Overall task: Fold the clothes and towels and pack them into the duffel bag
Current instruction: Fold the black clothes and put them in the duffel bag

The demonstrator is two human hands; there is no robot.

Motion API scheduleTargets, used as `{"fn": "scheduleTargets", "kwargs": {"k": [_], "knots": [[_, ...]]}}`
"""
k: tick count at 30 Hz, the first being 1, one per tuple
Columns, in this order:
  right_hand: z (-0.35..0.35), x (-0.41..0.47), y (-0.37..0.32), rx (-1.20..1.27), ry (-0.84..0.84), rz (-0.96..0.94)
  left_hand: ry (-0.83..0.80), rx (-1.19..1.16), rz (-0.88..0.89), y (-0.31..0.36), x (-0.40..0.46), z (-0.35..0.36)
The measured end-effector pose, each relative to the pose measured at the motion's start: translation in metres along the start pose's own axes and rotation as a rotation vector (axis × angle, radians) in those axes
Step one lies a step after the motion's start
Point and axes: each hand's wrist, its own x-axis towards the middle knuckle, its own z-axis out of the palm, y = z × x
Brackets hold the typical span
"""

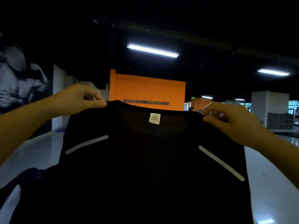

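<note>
The person holds the shirt (145, 167) up high so it hangs flat for folding; the left hand (77, 97) and right hand (231, 122) each pinch 1 shoulder.

Dim gym hall behind
Orange wall (147, 92) at twelve o'clock; ceiling tube light (152, 50) above it; muscular-torso mural (19, 75) at nine o'clock.

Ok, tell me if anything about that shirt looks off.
Nothing stands out. The black shirt hangs straight, pinched at its shoulders by the left hand and right hand, white neck label showing; no tear or stain visible.
</note>
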Motion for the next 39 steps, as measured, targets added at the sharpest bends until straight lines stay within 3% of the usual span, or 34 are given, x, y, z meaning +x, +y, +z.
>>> {"fn": "scheduleTargets", "kwargs": {"k": [4, 7, 11, 14, 19, 24, 27, 32, 39], "knots": [[-0.001, 0.01, 0.002, -0.135, -0.024, -0.079, 0.097, 0.04, 0.056, -0.004, -0.002, 0.008], [-0.002, 0.013, -0.005, -0.102, 0.038, -0.139, 0.155, 0.036, 0.065, -0.01, -0.003, 0.01], [0.005, 0.019, -0.008, 0.058, 0.217, -0.039, 0.15, -0.017, 0.062, -0.016, -0.007, 0.009], [0.018, 0.026, -0.004, 0.077, 0.254, 0.084, 0.146, -0.06, 0.14, -0.007, -0.012, 0.009], [0.024, 0.036, -0.01, 0.478, 0.181, 0.341, 0.163, -0.077, 0.223, 0.011, -0.019, 0.02], [0.016, 0.031, -0.005, 0.666, 0.057, 0.293, -0.091, -0.485, 0.149, 0.01, -0.033, 0.01], [0.008, 0.026, 0.004, 0.745, -0.02, 0.245, -0.232, -0.462, 0.211, -0.003, -0.041, 0.003], [-0.005, 0.021, 0.012, 0.707, -0.212, 0.182, -0.416, -0.358, 0.065, -0.027, -0.045, -0.005], [-0.021, 0.013, 0.015, 0.855, -0.46, 0.11, -0.409, -0.268, 0.007, -0.035, -0.04, -0.007]]}}
